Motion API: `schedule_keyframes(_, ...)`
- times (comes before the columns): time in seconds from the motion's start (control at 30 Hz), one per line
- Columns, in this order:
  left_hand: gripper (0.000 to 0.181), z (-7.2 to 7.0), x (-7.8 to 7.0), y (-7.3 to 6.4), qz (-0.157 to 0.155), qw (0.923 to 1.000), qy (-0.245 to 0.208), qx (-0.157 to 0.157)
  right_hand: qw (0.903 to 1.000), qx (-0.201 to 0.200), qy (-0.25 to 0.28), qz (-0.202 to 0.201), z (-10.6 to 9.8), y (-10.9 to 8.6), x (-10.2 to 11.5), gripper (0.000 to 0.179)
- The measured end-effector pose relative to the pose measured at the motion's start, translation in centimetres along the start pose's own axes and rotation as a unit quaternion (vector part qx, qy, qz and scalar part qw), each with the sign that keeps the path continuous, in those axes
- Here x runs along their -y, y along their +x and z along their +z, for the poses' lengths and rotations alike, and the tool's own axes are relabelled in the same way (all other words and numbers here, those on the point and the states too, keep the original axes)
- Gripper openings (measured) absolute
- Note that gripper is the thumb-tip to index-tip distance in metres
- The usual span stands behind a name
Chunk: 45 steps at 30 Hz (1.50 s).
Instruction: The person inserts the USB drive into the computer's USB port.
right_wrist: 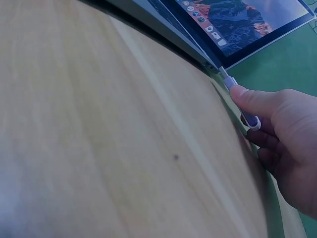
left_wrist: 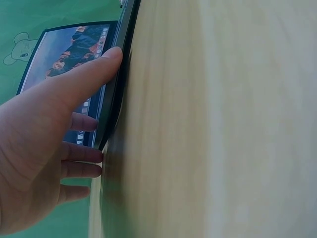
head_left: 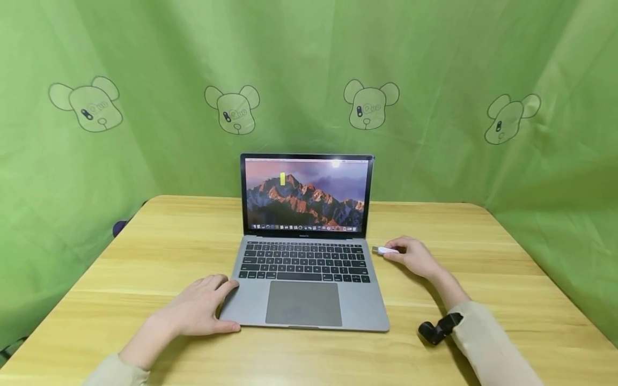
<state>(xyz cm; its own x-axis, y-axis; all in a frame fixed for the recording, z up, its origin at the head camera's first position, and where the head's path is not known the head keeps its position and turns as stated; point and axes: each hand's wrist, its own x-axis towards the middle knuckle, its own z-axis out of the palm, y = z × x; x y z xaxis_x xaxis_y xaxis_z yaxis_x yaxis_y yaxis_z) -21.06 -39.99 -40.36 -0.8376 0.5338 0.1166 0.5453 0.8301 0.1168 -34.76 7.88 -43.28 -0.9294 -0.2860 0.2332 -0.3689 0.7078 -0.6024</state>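
Observation:
An opened grey laptop [head_left: 363, 303] stands on the wooden table with its screen lit. My left hand [head_left: 200, 306] rests at its front left corner, the thumb along the front edge and the fingers at the left side. In the left wrist view the fingers [left_wrist: 81, 169] of that hand are fairly straight. Beside the laptop's right side, my right hand [head_left: 416, 259] pinches a white and purple USB flash drive [head_left: 388, 250] between thumb and fingers. The drive's metal plug [right_wrist: 223, 72] points at the laptop's side, near the hinge end.
The light wooden table [head_left: 512, 300] extends to both sides of the laptop. Behind it hangs a green curtain [head_left: 304, 48] with bear-head drawings. A black wrist camera [head_left: 436, 328] is strapped at the right sleeve [head_left: 490, 340].

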Motion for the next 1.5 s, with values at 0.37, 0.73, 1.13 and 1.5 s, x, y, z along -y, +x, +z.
schedule_keyframes(0.37,0.085,0.16,0.03,0.01,0.001,1.0000,-0.003,0.001,0.9999,0.002,-0.010,0.008,0.57,0.47,-0.12,0.024)
schedule_keyframes(0.73,0.086,0.00,-0.01,0.01,0.006,1.0000,-0.005,-0.004,0.9999,0.013,-0.010,0.003,0.45,0.51,0.02,0.021)
schedule_keyframes(1.13,0.085,-0.03,0.01,0.02,0.002,1.0000,-0.008,-0.003,0.9985,0.045,0.029,-0.008,0.06,0.23,0.06,0.019)
schedule_keyframes(1.5,0.085,-0.08,-0.02,0.04,-0.006,0.9999,-0.015,0.004,0.9981,0.051,0.032,-0.015,0.03,-0.20,-0.19,0.020)
